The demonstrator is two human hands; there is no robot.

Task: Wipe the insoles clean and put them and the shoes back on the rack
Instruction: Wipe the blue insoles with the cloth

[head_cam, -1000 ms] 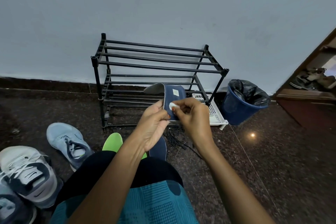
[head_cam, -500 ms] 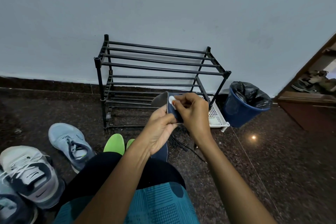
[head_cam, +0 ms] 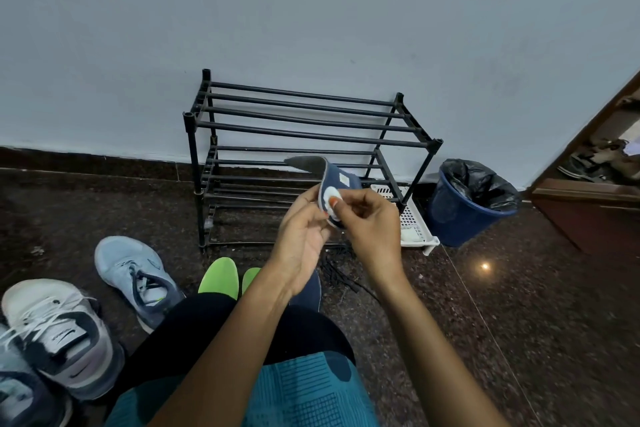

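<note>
Mid-wipe step: left hand (head_cam: 301,243) grips navy insole (head_cam: 341,180) in the air before the rack (head_cam: 304,132), right hand (head_cam: 370,225) pinches white wipe (head_cam: 329,196) against it; next probably finish the surface, then shelve.

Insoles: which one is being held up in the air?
The dark blue insole, gripped by the left hand while the right hand pinches a white pad against it. The two green insoles lie on the floor.

Three shoes (head_cam: 135,277), two green insoles (head_cam: 219,277), two navy insoles (head_cam: 341,180), one rack (head_cam: 301,113), one bin (head_cam: 457,218), one white tray (head_cam: 415,218)
</note>
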